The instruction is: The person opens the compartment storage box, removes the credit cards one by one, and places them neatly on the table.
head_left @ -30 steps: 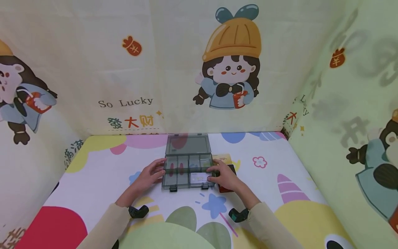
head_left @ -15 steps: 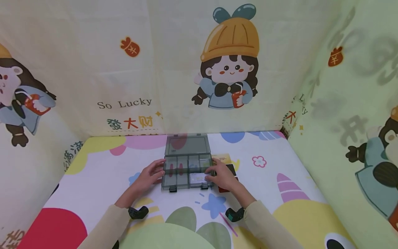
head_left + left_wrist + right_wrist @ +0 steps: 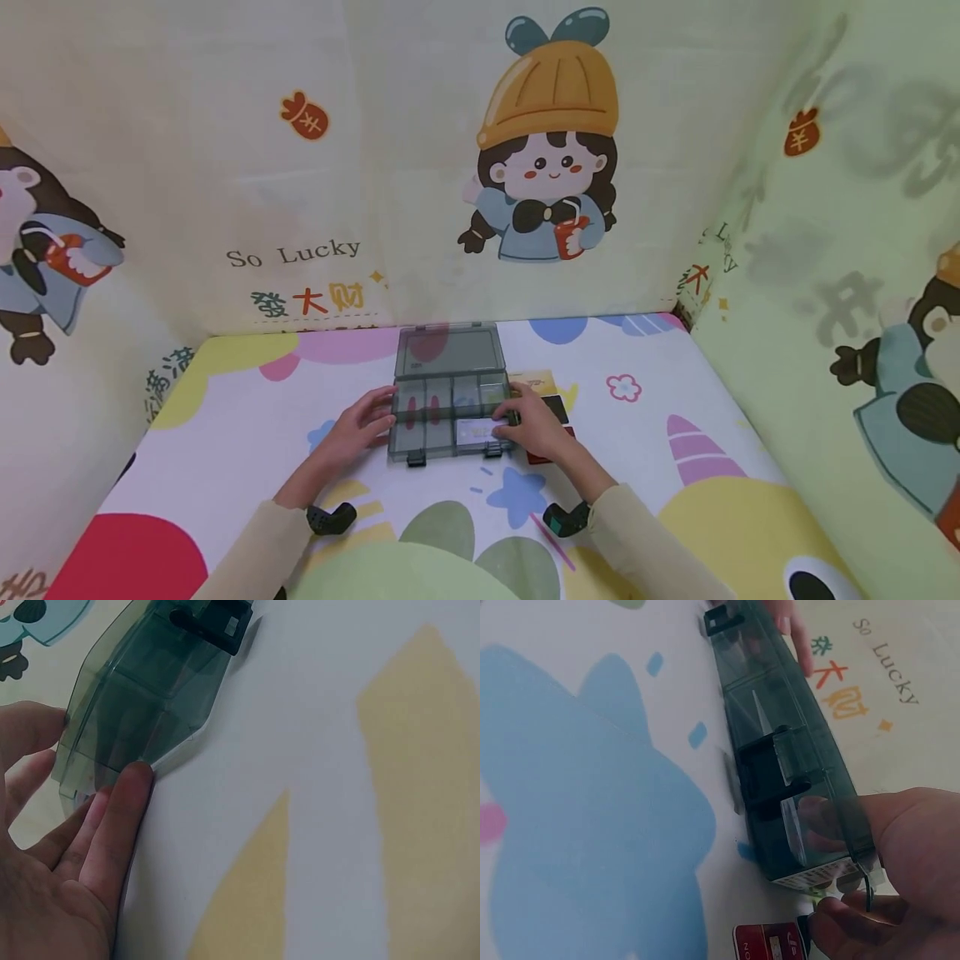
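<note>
Smoky grey-green plastic makes up the organizer box (image 3: 452,417), which sits near the middle of the desk (image 3: 675,467) on a cartoon-printed cloth, its lid (image 3: 450,350) laid open and flat toward the back wall. The tray is split into small compartments in 2 rows, and 2 dark latches (image 3: 417,457) hang off its near edge. In the front right compartment lies a pale card (image 3: 478,431) with faint print too small to read. The left hand (image 3: 358,427) rests against the box's left side; the left wrist view shows its fingers (image 3: 112,817) straight, 1 fingertip touching the box's lower corner and the thumb at the rim, so this grip is relaxed and apart, steadying rather than clutching. The right hand (image 3: 534,423) is at the box's right end, fingers reaching over the wall onto the pale card; in the right wrist view its fingers (image 3: 840,930) curl over the rim, though whether they actually pinch the card I cannot tell. Just right of the box, partly under that hand, lie more cards on the cloth: a yellow one (image 3: 542,382), a black one (image 3: 558,407) and a red one (image 3: 551,456). Both sleeves are beige, each with a dark wrist mount.
</note>
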The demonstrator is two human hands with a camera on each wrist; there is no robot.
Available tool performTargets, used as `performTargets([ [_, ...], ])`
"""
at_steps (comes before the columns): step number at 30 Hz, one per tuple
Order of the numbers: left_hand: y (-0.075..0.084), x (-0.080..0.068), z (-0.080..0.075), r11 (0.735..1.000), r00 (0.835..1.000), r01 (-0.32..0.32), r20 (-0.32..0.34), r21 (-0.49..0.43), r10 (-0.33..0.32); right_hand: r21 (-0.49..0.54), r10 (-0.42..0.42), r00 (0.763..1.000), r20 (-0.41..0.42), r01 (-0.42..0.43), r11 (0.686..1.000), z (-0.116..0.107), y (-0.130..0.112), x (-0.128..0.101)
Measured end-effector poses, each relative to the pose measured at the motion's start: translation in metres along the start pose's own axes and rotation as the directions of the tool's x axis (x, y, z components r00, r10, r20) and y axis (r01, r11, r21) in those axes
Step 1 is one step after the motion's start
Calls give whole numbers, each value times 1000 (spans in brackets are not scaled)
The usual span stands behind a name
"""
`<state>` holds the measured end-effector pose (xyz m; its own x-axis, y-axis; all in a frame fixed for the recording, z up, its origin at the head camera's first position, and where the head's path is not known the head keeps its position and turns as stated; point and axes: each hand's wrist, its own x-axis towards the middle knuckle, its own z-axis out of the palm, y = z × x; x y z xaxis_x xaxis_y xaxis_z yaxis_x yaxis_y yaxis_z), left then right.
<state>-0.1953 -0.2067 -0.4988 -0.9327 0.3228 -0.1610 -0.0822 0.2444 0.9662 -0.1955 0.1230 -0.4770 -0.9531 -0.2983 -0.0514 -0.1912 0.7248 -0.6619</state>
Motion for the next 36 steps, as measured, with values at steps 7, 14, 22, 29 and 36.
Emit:
performTargets([
  [7,-1,1,1,1000,1000,10,-15,20,-10,34,2,999,-41,0,999,0,1,0],
  [14,-2,1,1,1000,999,27,-25,4,-27,-53,-9,999,-33,8,999,-1,0,0],
  [22,-2,0,0,1000,1000,15,-15,2,-15,-158,-23,1000,0,23,987,-3,-5,1],
  [29,0,0,1,1000,1000,7,-16,23,-7,-111,-9,1000,-13,8,994,0,-3,1],
  [36,0,0,0,1000,1000,8,-5,20,-8,-52,-12,998,-55,10,999,2,-1,1],
])
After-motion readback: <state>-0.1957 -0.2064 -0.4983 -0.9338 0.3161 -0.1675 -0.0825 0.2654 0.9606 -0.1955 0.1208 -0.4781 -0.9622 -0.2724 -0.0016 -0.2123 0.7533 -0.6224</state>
